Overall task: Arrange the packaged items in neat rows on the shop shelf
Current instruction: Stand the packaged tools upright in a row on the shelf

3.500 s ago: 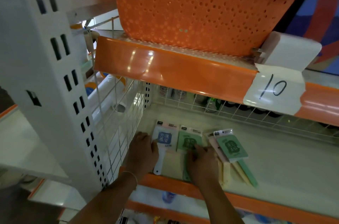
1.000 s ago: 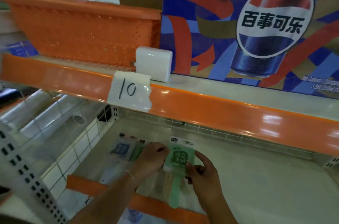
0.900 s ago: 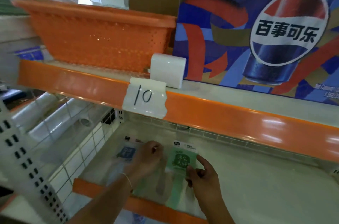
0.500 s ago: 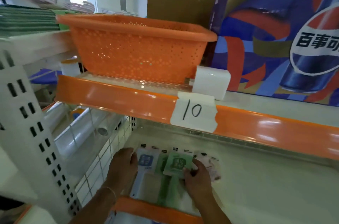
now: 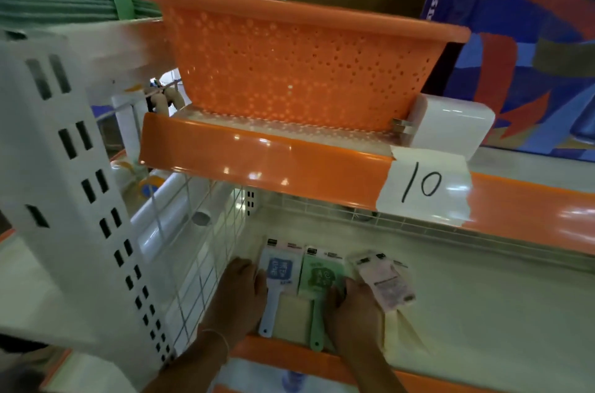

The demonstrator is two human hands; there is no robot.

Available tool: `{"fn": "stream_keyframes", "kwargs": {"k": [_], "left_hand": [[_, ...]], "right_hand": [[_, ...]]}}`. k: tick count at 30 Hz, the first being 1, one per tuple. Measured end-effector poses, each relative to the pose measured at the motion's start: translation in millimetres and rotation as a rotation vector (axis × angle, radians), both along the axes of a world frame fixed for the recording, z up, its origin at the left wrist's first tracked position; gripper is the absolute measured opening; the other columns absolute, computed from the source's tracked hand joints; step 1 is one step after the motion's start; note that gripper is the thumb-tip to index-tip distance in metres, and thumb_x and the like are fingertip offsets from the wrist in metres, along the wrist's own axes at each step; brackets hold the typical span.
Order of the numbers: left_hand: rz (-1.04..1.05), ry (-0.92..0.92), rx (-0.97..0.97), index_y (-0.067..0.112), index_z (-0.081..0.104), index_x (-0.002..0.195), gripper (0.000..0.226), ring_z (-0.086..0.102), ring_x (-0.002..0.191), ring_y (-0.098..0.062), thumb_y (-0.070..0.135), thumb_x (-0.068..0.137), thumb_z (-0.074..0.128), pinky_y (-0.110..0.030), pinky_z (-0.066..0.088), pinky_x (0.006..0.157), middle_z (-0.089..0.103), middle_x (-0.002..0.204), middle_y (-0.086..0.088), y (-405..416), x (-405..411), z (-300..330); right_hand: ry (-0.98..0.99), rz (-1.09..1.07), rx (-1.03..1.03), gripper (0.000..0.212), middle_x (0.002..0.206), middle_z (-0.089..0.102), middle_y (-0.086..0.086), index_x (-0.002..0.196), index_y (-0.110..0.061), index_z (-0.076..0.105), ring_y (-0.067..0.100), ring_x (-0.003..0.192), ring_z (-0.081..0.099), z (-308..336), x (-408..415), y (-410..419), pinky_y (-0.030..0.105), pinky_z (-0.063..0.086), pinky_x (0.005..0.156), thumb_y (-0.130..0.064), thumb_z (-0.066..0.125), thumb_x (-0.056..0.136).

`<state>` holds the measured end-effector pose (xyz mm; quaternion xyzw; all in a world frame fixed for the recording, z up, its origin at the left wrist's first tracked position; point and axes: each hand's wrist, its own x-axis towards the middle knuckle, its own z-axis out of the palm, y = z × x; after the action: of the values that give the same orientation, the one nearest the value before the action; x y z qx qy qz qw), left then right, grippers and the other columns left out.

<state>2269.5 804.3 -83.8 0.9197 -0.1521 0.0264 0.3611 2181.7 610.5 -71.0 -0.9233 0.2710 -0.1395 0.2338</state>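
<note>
At the lower centre of the frame, the left hand (image 5: 240,288) is resting flat against the blue packet (image 5: 279,270), steadying the row's end. The right hand (image 5: 352,304) is gripping the green packet (image 5: 320,276), aligning it between the blue and the pink packet (image 5: 384,280) on the shelf (image 5: 483,302).

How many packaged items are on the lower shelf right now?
3: a blue pack by the left hand, a green pack in the middle, a pink pack beside the right hand. More may lie underneath.
</note>
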Motion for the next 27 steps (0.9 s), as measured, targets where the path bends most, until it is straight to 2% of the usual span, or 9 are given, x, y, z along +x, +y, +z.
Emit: {"fn": "stream_keyframes", "kwargs": {"k": [2,8,11,13,15,20,27], "left_hand": [[0.001,0.019,0.012,0.013,0.058,0.088,0.020,0.056,0.104,-0.022,0.027,0.098,0.046,-0.038,0.049,0.097,0.055,0.102,-0.005,1,3,-5],[0.007,0.013,-0.014,0.019,0.050,0.079,0.018,0.058,0.102,-0.029,0.024,0.096,0.047,-0.043,0.053,0.090,0.055,0.098,-0.007,1,0,-3],[0.042,0.003,-0.019,0.005,0.058,0.083,0.018,0.059,0.097,-0.032,0.017,0.095,0.051,-0.046,0.052,0.089,0.059,0.096,-0.013,-1,-1,-3],[0.036,-0.003,-0.014,0.003,0.061,0.088,0.018,0.058,0.102,-0.031,0.017,0.095,0.051,-0.044,0.051,0.094,0.060,0.100,-0.013,-3,-2,1],[0.031,-0.002,-0.012,0.002,0.061,0.094,0.019,0.056,0.109,-0.028,0.018,0.096,0.051,-0.040,0.048,0.100,0.059,0.107,-0.012,-4,-4,3],[0.003,0.005,0.008,0.005,0.060,0.094,0.017,0.056,0.107,-0.027,0.020,0.095,0.050,-0.041,0.050,0.096,0.057,0.106,-0.009,0,-2,0],[0.010,0.037,0.049,0.001,0.061,0.107,0.027,0.055,0.113,-0.026,0.022,0.095,0.050,-0.039,0.049,0.099,0.057,0.114,-0.012,1,-5,4]], "right_hand": [[-0.028,-0.006,-0.012,0.019,0.085,0.061,0.003,0.083,-0.023,0.055,0.023,0.082,0.059,-2,2,3,0.031,0.047,0.070,-0.037,0.046,0.092],[-0.109,-0.020,-0.002,0.020,0.080,0.061,0.000,0.086,-0.024,0.057,0.019,0.074,0.057,-14,2,4,0.029,0.047,0.064,-0.039,0.044,0.091],[-0.104,-0.022,0.015,0.039,0.084,0.063,-0.003,0.098,-0.027,0.060,0.018,0.078,0.059,-17,2,5,0.031,0.051,0.066,-0.053,0.035,0.084],[-0.077,-0.028,0.020,0.052,0.091,0.065,-0.002,0.108,-0.028,0.059,0.018,0.083,0.060,-17,3,6,0.033,0.054,0.071,-0.059,0.027,0.080],[-0.056,-0.032,0.011,0.057,0.095,0.064,-0.002,0.113,-0.029,0.058,0.018,0.086,0.061,-16,3,7,0.034,0.055,0.073,-0.061,0.024,0.080],[-0.050,0.006,-0.017,0.026,0.092,0.058,0.000,0.100,-0.027,0.060,0.018,0.080,0.059,-10,1,7,0.031,0.053,0.067,-0.046,0.046,0.090],[-0.030,0.033,-0.031,0.026,0.092,0.058,0.000,0.097,-0.027,0.061,0.013,0.075,0.056,-8,0,7,0.027,0.051,0.064,-0.045,0.043,0.094]]}}
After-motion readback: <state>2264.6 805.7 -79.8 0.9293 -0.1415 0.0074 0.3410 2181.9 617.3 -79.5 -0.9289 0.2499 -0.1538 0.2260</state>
